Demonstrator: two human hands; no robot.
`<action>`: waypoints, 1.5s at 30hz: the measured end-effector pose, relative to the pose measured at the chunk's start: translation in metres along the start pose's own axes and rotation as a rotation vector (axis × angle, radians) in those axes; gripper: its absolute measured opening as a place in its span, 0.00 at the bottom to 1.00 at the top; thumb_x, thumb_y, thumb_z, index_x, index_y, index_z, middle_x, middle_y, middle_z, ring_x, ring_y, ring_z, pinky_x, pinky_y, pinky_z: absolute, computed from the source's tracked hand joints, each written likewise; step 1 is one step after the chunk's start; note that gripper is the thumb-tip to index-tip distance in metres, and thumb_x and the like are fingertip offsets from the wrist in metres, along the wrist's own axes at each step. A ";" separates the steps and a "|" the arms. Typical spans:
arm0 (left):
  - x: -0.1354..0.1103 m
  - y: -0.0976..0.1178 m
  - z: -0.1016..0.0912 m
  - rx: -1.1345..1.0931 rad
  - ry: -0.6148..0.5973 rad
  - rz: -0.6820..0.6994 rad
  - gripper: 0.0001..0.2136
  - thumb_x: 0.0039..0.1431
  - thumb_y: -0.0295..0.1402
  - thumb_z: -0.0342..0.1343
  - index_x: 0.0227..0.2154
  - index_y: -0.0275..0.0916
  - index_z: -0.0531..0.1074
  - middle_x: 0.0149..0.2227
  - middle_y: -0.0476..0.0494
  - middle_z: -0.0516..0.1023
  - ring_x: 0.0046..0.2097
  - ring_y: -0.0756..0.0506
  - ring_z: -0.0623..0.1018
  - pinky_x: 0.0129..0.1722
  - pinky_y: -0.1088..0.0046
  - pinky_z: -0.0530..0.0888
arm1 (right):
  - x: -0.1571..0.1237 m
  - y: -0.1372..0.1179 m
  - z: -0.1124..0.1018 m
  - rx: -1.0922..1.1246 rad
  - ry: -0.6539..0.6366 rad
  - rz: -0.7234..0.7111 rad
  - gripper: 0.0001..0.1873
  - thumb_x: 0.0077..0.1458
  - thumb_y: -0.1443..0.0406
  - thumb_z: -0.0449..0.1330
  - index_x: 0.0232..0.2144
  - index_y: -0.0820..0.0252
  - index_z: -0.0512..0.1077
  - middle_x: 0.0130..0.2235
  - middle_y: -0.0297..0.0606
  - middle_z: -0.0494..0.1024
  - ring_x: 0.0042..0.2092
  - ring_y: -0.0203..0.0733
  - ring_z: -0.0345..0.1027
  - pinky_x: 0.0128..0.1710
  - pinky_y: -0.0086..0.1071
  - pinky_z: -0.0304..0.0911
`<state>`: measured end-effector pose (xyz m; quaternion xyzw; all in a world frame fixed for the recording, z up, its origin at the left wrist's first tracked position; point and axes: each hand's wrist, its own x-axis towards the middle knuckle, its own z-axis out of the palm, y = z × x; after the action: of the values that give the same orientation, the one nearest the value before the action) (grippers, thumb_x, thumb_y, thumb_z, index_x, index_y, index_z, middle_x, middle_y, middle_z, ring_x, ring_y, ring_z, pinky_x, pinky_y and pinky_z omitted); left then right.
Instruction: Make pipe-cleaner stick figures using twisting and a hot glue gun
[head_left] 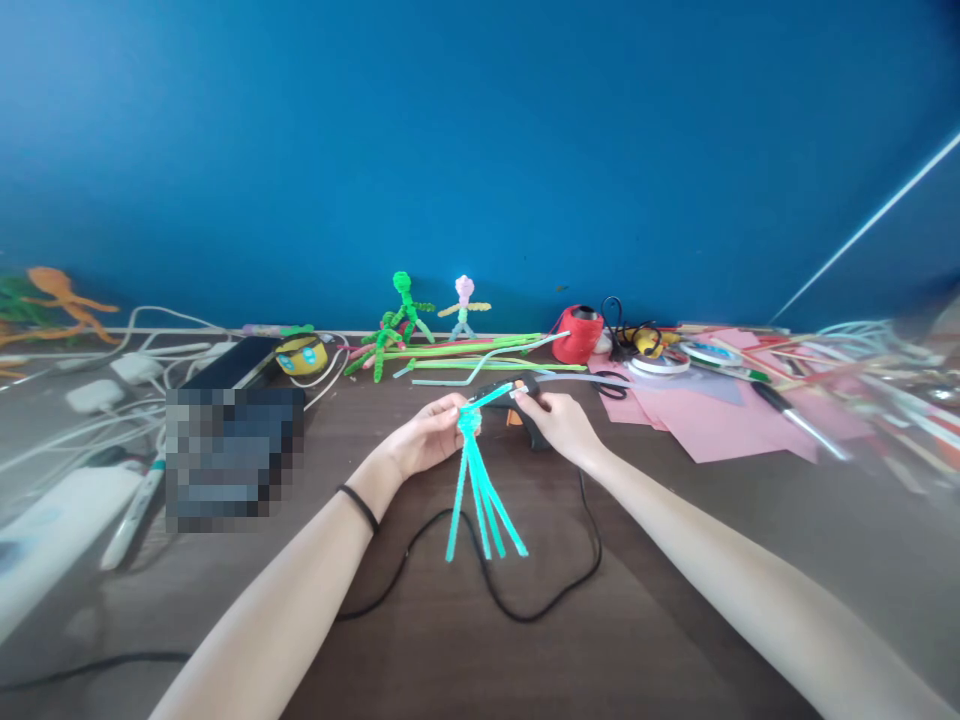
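My left hand (pixel 433 434) is closed on a bundle of turquoise pipe cleaners (pixel 472 465), gripping it at its coiled top. Several strands of it hang down and fan out over the table. One strand stretches up to the right, and my right hand (pixel 556 425) pinches its end between thumb and fingers. Just behind the right hand lies a black glue gun (pixel 537 432) with an orange trigger and a clear glue stick in its back. The right hand partly covers it, so whether the two touch is unclear.
The gun's black cord (pixel 517 618) loops across the table in front. Behind are pipe cleaner figures (pixel 403 290), loose green pipe cleaners (pixel 457 350) and a red spool (pixel 577 335). Pink paper (pixel 720 420) and a pen (pixel 799 420) lie right; chargers (pixel 97 395) and cables left.
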<state>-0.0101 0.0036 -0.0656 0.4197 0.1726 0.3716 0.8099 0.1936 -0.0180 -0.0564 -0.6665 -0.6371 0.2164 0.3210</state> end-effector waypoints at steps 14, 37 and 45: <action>-0.001 -0.001 0.010 0.030 -0.010 -0.039 0.10 0.40 0.33 0.64 0.24 0.35 0.68 0.26 0.48 0.72 0.29 0.51 0.73 0.31 0.75 0.66 | 0.004 0.009 -0.006 -0.213 0.165 -0.114 0.20 0.53 0.54 0.48 0.16 0.59 0.58 0.20 0.33 0.65 0.25 0.36 0.57 0.24 0.28 0.43; 0.005 0.002 0.031 0.192 0.036 0.077 0.06 0.47 0.27 0.60 0.27 0.36 0.67 0.29 0.48 0.73 0.31 0.53 0.71 0.33 0.77 0.64 | -0.015 -0.025 -0.026 0.611 -0.263 -0.297 0.16 0.50 0.57 0.57 0.19 0.62 0.66 0.18 0.29 0.61 0.19 0.28 0.44 0.20 0.27 0.40; 0.006 0.005 0.037 0.162 0.054 0.099 0.11 0.45 0.26 0.61 0.31 0.38 0.65 0.28 0.49 0.74 0.30 0.52 0.72 0.30 0.76 0.63 | -0.013 -0.023 -0.027 0.748 -0.271 -0.292 0.15 0.48 0.59 0.57 0.16 0.61 0.65 0.16 0.28 0.59 0.19 0.28 0.43 0.20 0.28 0.41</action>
<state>0.0133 -0.0109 -0.0390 0.4816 0.2029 0.4071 0.7491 0.1944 -0.0358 -0.0228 -0.3724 -0.6387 0.4708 0.4814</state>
